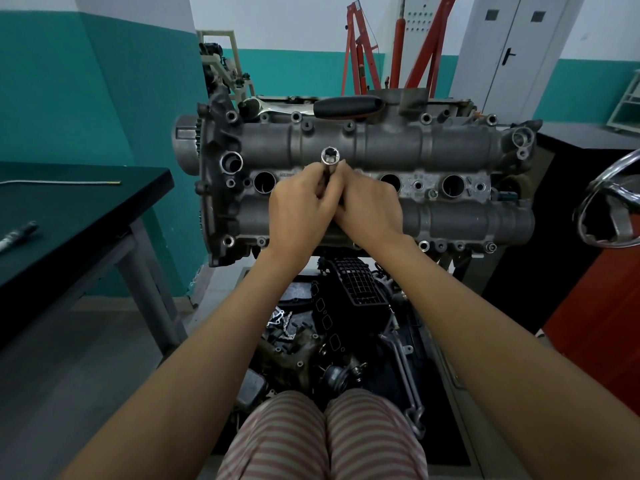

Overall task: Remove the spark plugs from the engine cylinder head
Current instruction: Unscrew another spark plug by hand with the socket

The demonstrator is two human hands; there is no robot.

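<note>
On the grey cast-metal cylinder head (346,147), leftmost plug well (265,182) looks empty. My left hand (299,209) & right hand (370,206) both grip the long chrome socket tube (329,161) upright in well 2, so a plug's prob. mid-removal. Wells 3 & 4 look dark; can't tell if plugs remain. Ratchet (311,107) lies behind, unused.

A dark bench (86,199) is seen at the left, with a thin rod (60,182) laid on it. A red hoist frame (360,53) is set behind, beside grey cabinet doors (512,46).
</note>
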